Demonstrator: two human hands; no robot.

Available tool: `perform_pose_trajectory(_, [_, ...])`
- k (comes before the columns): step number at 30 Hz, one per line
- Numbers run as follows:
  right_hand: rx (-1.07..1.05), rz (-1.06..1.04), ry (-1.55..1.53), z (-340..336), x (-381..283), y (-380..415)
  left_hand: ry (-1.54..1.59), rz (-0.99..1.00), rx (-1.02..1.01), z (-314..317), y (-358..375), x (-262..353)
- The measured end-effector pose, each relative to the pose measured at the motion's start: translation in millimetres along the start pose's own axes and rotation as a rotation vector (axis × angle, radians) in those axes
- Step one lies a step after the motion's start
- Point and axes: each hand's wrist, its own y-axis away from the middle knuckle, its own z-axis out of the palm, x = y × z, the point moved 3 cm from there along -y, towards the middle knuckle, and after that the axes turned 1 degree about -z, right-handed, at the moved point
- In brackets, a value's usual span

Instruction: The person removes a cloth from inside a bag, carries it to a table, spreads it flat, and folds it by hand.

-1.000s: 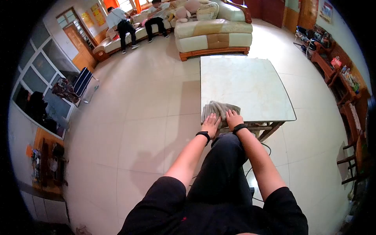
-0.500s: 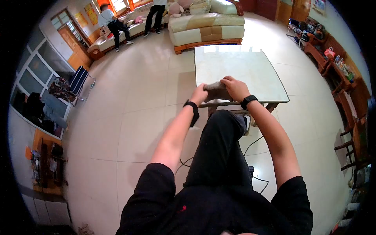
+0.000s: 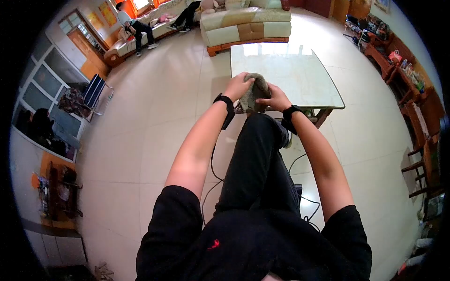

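Observation:
A grey-brown cloth (image 3: pixel 253 92) is held between both hands, bunched and folded over, at the near edge of the glass-topped table (image 3: pixel 290 70). My left hand (image 3: pixel 239 87) grips its upper left side, with the thumb on top. My right hand (image 3: pixel 275 97) holds its right side, the thumb reaching across the fold. Each wrist wears a black band. Just below the cloth is my raised knee (image 3: pixel 260 126) in dark trousers.
Beyond the table stands a cream sofa (image 3: pixel 248 30). Two people sit on a long sofa (image 3: pixel 126 49) at the far left. A folding chair (image 3: pixel 95 91) is on the left. Wooden benches (image 3: pixel 382 58) line the right wall. Black cables (image 3: pixel 213 164) run beside my legs.
The cloth has gone from stretched sideways to folded upright, and both hands have moved up and closer together. The two people at the back have gone from standing to sitting.

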Motion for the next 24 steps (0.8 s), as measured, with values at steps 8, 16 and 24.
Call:
perform_pose_trajectory(8, [0.030,0.242,0.320,-12.9,32.7,27.7,-0.213,0.035,-0.192,25.1,-0.3,-22.1])
perform_pose_trajectory(16, [0.221,0.272,0.508,-76.7,11.2,-7.5,-0.390,0.083,0.030,13.8,-33.6,11.4])
perform_pose_trajectory(24, [0.384,0.044,0.443,-81.0,23.4,-22.5,-0.490,0.469,0.363,22.5,-25.3,4.5])
